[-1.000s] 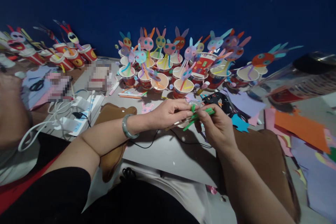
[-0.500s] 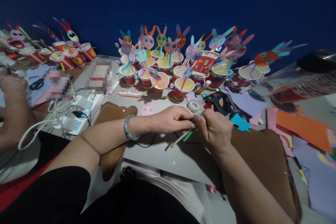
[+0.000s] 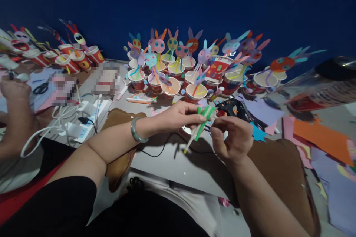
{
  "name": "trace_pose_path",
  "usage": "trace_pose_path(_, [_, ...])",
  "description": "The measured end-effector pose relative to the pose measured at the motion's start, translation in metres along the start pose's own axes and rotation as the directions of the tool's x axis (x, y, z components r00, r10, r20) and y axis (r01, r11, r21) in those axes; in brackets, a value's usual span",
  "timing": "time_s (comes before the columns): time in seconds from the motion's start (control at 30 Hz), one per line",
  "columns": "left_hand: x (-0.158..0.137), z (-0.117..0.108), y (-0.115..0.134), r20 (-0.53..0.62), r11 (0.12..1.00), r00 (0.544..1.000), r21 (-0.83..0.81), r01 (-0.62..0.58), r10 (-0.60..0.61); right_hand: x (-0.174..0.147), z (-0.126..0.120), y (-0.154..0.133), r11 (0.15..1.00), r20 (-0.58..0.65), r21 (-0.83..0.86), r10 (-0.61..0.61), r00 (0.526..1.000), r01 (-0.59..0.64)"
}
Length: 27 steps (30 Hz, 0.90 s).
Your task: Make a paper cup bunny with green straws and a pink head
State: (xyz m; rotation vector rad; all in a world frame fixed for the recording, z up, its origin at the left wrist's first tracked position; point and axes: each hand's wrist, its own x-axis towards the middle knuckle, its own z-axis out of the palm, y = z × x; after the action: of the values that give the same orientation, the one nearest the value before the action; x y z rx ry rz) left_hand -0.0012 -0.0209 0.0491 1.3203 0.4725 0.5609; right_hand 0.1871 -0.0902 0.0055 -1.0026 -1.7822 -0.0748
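Observation:
My left hand (image 3: 185, 116), with a bangle on its wrist, pinches a bundle of green and white strips (image 3: 207, 114). From the bundle a thin pale stick with a yellow tip (image 3: 191, 143) slants down toward me. Just to its right, my right hand (image 3: 233, 136) is held up with its fingers loosely curled and apart, and nothing shows in it. Beyond my hands stand several paper cups (image 3: 196, 92) with coloured paper animal heads (image 3: 151, 59) on bent strips. A white round thing below my left hand is mostly hidden.
A black glue gun (image 3: 232, 106) and blue paper (image 3: 258, 132) lie to the right, near orange paper (image 3: 319, 137). Brown cushions (image 3: 280, 181) flank my arms. White power strips (image 3: 91, 114) and cables lie left, beside another person's hand (image 3: 15, 89). A clear cylinder (image 3: 314, 85) leans in from the right.
My right hand has let go of the green strips and moved a little to the right, its fingers coming apart. My left hand has risen slightly, still pinching the bundle.

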Motion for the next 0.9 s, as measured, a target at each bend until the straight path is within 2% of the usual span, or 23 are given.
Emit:
trace_pose_path(0.07, [0.002, -0.004, 0.002, -0.049, 0.999, 0.999, -0.039, -0.011, 0.01, 0.003, -0.001, 0.0, 0.982, 0.08, -0.078, -0.167, 0.983, 0.173])
trace_pose_path(0.13, [0.004, -0.007, 0.002, -0.067, 0.998, 0.998, -0.057, -0.004, 0.0, 0.005, -0.002, -0.001, 0.935, 0.179, -0.17, -0.281, 0.943, 0.311])
trace_pose_path(0.2, [0.005, -0.009, 0.004, -0.068, 0.999, 0.998, -0.039, 0.004, -0.007, 0.006, -0.004, -0.002, 0.912, 0.235, -0.183, -0.321, 0.917, 0.366])
trace_pose_path(0.27, [0.004, -0.009, 0.006, -0.066, 1.0, 0.998, -0.001, 0.005, -0.005, 0.007, -0.005, -0.003, 0.931, 0.253, -0.131, -0.3, 0.92, 0.34])
trace_pose_path(0.37, [0.003, -0.008, 0.009, -0.062, 0.999, 0.998, 0.049, 0.002, 0.001, 0.009, -0.008, -0.006, 0.984, 0.266, 0.07, -0.178, 0.947, 0.165])
trace_pose_path(0.43, [0.002, -0.007, 0.009, -0.052, 0.998, 0.999, 0.069, -0.001, 0.005, 0.01, -0.008, -0.009, 0.973, 0.255, 0.225, -0.012, 0.967, -0.048])
trace_pose_path(0.47, [0.002, -0.006, 0.008, -0.043, 0.997, 0.999, 0.076, -0.004, 0.007, 0.011, -0.008, -0.01, 0.942, 0.228, 0.291, 0.103, 0.968, -0.168])
trace_pose_path(0.5, [0.002, -0.006, 0.007, -0.033, 0.997, 0.999, 0.082, -0.01, 0.013, 0.011, -0.007, -0.012, 0.894, 0.205, 0.345, 0.227, 0.952, -0.288])
trace_pose_path(0.57, [0.001, -0.005, 0.003, -0.018, 0.995, 0.999, 0.097, -0.036, 0.038, 0.011, -0.004, -0.014, 0.771, 0.203, 0.421, 0.433, 0.878, -0.478])
trace_pose_path(0.6, [0.001, -0.004, 0.0, -0.015, 0.993, 0.998, 0.107, -0.051, 0.053, 0.011, -0.003, -0.015, 0.713, 0.226, 0.445, 0.497, 0.838, -0.543])
trace_pose_path(0.67, [0.001, -0.004, -0.003, -0.019, 0.989, 0.997, 0.127, -0.069, 0.072, 0.012, 0.0, -0.016, 0.632, 0.278, 0.471, 0.555, 0.784, -0.615])
trace_pose_path(0.73, [0.001, -0.004, -0.005, -0.031, 0.988, 0.997, 0.142, -0.062, 0.067, 0.014, 0.002, -0.018, 0.59, 0.297, 0.488, 0.581, 0.758, -0.643])
trace_pose_path(0.9, [0.001, -0.004, -0.004, -0.037, 0.982, 0.999, 0.185, -0.026, 0.034, 0.015, 0.003, -0.02, 0.582, 0.273, 0.485, 0.608, 0.745, -0.653])
